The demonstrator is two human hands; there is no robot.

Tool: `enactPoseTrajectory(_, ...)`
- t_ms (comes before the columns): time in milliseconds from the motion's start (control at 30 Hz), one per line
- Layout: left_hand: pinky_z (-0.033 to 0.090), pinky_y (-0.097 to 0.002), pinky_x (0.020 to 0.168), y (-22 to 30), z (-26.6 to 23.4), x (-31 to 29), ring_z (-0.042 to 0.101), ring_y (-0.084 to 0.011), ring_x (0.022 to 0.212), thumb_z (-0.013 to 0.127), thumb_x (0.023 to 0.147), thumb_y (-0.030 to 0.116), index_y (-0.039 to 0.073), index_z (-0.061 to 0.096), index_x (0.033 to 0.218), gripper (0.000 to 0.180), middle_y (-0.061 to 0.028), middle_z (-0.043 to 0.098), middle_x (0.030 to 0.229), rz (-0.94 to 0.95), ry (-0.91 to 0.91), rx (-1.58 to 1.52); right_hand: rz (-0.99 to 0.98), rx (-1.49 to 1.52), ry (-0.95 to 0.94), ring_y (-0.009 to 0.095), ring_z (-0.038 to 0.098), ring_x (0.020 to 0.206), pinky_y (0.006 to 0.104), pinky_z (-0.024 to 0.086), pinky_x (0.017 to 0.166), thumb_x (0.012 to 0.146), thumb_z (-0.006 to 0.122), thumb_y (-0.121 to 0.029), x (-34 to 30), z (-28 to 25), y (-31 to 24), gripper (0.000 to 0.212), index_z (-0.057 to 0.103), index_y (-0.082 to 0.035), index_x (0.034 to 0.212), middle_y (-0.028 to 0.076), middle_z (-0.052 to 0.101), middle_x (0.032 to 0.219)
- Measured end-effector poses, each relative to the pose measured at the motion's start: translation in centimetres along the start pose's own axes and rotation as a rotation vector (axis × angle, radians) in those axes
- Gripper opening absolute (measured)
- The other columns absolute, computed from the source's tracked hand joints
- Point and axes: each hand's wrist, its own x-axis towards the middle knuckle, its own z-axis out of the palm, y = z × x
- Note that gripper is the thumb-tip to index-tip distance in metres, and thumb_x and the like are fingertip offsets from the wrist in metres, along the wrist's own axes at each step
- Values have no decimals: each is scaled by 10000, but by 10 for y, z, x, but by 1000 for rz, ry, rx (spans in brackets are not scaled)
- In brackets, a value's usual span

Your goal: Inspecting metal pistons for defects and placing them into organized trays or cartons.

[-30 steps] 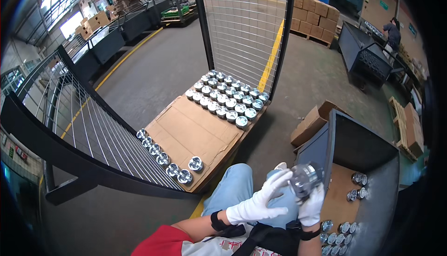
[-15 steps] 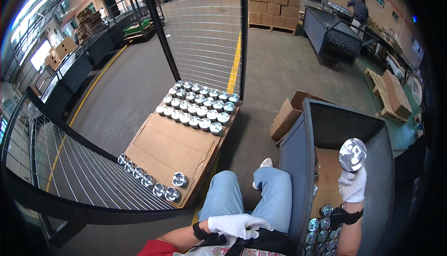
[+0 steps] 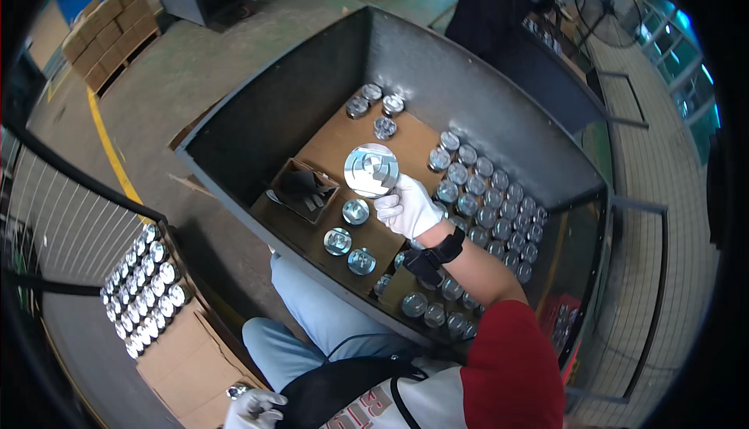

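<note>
Apparently at a handling step, needing steadiness next, the white-gloved right hand (image 3: 410,207) clasped a round silver metal piston (image 3: 370,169); the half-curled, white-gloved left hand (image 3: 256,409) had unclear contents.

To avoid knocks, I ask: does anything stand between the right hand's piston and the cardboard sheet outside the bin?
Yes: in this view, the bin's near wall lies between the held piston and the cardboard sheet; clearance cannot be judged.
</note>
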Motion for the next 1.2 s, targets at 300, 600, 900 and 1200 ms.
enactPoseTrajectory(300, 414, -258, 563, 4, 15, 7, 534, -83, 693, 643, 918, 71, 89, 683, 1080, 168, -6, 634, 873, -181, 86, -53, -205, -777, 703, 93, 486, 470, 252, 321, 375, 930, 527, -81, 67, -183, 4, 128, 604, -89, 1033, 17, 613, 748)
enactPoseTrajectory(600, 440, -319, 550, 15, 11, 32, 561, -136, 692, 637, 896, 101, 73, 676, 1094, 203, -31, 644, 875, -355, 194, -111, -303, -1769, 951, 346, 644, 1057, 417, 527, 869, 884, 605, -336, 200, -261, -59, 323, 638, -76, 1074, 189, 679, 1119)
enactPoseTrajectory(900, 439, -319, 551, 19, 19, 40, 569, -147, 695, 615, 865, 87, 33, 666, 1102, 248, -42, 652, 893, -343, 281, -141, -193, -2088, 790, 353, 445, 1357, 402, 399, 1116, 846, 663, -209, 177, -247, -20, 730, 375, -96, 1506, 177, 328, 1569)
enactPoseTrajectory(1200, 390, -328, 481, 4, 18, 41, 535, -151, 637, 579, 824, 54, 5, 648, 1126, 314, -36, 638, 853, -283, 314, -134, -252, -1957, 706, 361, 513, 1278, 414, 417, 1088, 852, 649, -236, 60, -268, 79, 568, 511, -43, 1368, 217, 494, 1416)
